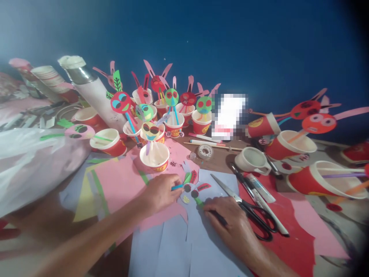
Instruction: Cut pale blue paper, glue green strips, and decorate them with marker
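Clasping a slim blue stick [177, 187] in the left hand [164, 188], beside small dark round paper pieces [187, 187] on a pale-blue paper sheet [213, 250]. Resting the right hand [227, 217] near black-handled metal scissors [241, 202]; cannot tell its grip.

No legible text; yellow emblems [256, 122] on red paper cups [266, 125] too blurred to read.

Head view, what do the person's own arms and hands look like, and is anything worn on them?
The left hand and right hand are bare, without gloves. The left forearm and right forearm show no sleeve, watch or bracelet. The picture is too soft to rule out a ring.
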